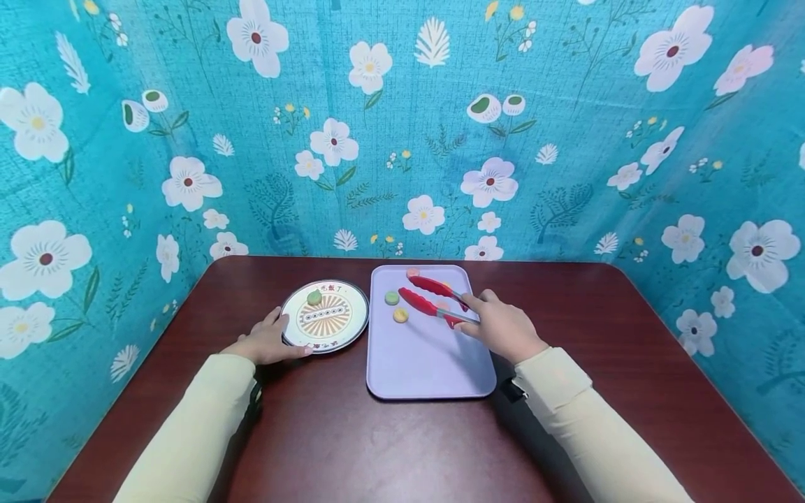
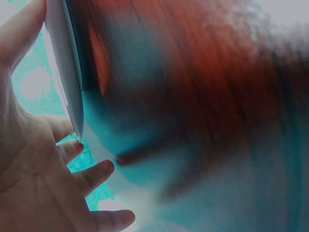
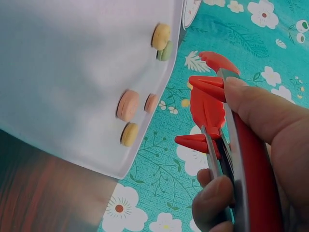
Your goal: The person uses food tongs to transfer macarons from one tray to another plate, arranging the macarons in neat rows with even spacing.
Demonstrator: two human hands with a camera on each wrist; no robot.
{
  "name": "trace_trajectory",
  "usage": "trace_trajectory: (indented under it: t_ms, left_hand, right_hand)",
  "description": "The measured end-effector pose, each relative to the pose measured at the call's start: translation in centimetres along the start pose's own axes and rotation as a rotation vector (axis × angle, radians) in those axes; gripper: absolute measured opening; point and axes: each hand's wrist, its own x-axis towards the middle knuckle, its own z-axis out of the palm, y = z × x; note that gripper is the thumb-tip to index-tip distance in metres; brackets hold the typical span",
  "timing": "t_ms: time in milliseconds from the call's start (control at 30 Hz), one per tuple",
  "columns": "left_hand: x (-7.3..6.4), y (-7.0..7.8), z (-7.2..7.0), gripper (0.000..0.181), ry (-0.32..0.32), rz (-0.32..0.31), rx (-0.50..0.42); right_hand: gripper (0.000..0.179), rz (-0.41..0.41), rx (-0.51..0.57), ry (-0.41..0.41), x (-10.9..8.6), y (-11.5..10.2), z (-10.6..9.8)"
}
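My right hand [image 1: 503, 327] grips a pair of red-tipped kitchen tongs [image 1: 420, 302] above a pale purple tray [image 1: 421, 370]. The tongs' jaws are apart with nothing between them. On the tray lie a green macaron [image 1: 393, 298], a yellow macaron [image 1: 400, 316] and a pink macaron [image 1: 412, 272]. In the right wrist view, another pink macaron [image 3: 128, 105] and a second yellow macaron [image 3: 129, 134] show. With fingers spread, my left hand [image 1: 267, 341] touches the rim of a round white plate [image 1: 357, 311]. One green macaron [image 1: 314, 297] sits on that plate.
Both plate and tray rest on a dark reddish-brown table [image 1: 327, 433], the plate just left of the tray. A blue floral cloth [image 1: 402, 140] hangs behind the table and along both sides.
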Motion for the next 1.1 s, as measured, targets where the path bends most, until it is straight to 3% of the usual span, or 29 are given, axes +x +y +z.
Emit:
trace_trajectory:
  t_ms: [700,1100]
  left_hand:
    - [-0.1,0.2,-0.1,0.114,0.005,0.020,0.026]
    - [-0.1,0.3,-0.2,0.113,-0.008,0.002,0.012]
  right_hand:
    - [0.067,0.033,0.006,-0.061,2.0,-0.1,0.8]
    - [0.070,0.043,-0.009,-0.087,2.7,0.1,0.9]
